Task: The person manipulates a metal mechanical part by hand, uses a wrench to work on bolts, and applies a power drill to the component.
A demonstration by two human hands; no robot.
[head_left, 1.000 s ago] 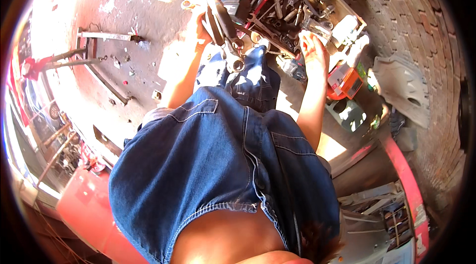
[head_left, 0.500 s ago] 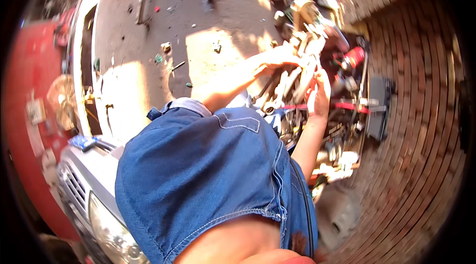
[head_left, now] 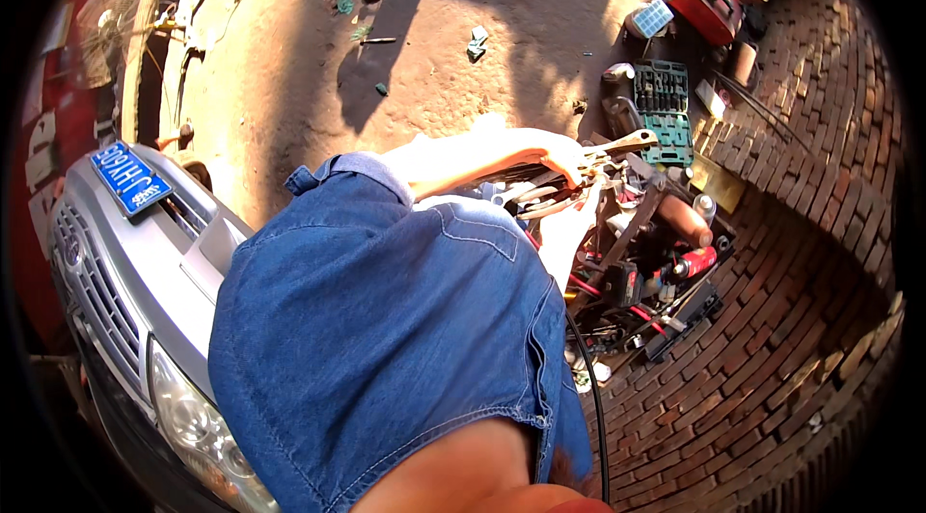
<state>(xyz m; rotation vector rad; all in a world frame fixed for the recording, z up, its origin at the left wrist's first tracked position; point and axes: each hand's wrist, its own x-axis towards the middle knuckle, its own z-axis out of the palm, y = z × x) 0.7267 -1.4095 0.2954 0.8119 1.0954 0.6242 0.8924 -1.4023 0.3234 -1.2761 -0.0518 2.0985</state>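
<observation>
A bunch of metal wrenches [head_left: 632, 140] lies between my two hands, their ends sticking out to the right and more handles showing at the lower left. From above, my left hand [head_left: 559, 156] is closed round the bunch with bent fingers. My right hand [head_left: 571, 221] meets the same wrenches from below, its fingers closed against them but partly washed out by glare. Beneath and to the right of the hands is a heap of tools, with a black power tool [head_left: 622, 283], a red spray can [head_left: 694, 262] and a brown cylinder [head_left: 683, 221].
An open green socket set case [head_left: 664, 113] lies beyond the heap. Farther back stand a red toolbox [head_left: 709, 7] and a blue-lidded container [head_left: 652, 17]. A silver car [head_left: 193, 359] is close on my left, near a standing fan [head_left: 111, 29]. Brick paving [head_left: 772, 339] spreads to the right.
My view has swung, bringing the car's front and the green case more into sight. The hands and wrenches now sit lower in the picture, with the wrenches tilted flatter.
</observation>
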